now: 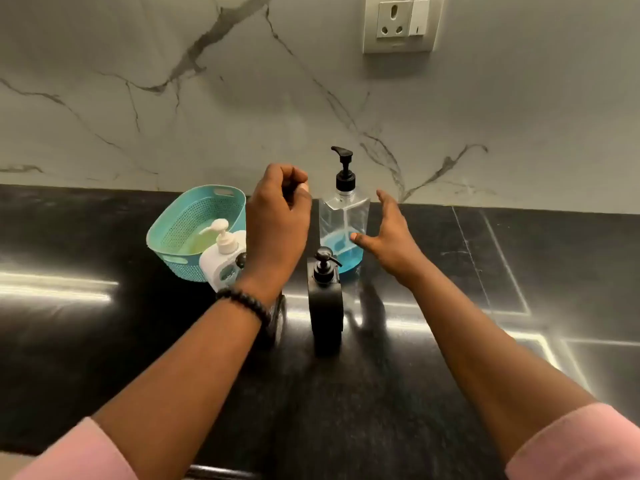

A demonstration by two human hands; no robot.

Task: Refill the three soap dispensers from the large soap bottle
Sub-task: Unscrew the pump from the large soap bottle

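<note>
- I count two hands over the black tabletop (pixel 104 341), both reaching forward from pink sleeves.
- My left hand (pixel 277 216) hangs with its fingers curled in and I see nothing in its grip; a dark beaded bracelet (pixel 246 303) sits on that wrist.
- My right hand (pixel 388 237) is spread wide, fingers straight, thumb pointing toward the clear bottle; whether it touches the bottle I cannot tell.
- One large clear soap bottle (pixel 343 220) with a black pump stands upright between my two hands, just left of the right hand's thumb. A low layer of blue liquid fills its bottom; the rest looks empty.
- One black dispenser (pixel 325 299) with a black pump stands upright nearer to me than the clear bottle, between my forearms, partly covering the bottle's base.
- One white dispenser (pixel 221 261) with a white pump stands left of my left wrist, partly hidden by that wrist.
- A further dark pump head (pixel 241 260) shows at the edge of my left wrist; the wrist hides what is under it, so I count two dispensers plainly and perhaps a third.
- One teal perforated basket (pixel 194 216) sits left of my left hand, behind the white dispenser.
- One wall socket (pixel 401 24) is set in the marble wall, far above my right hand.
</note>
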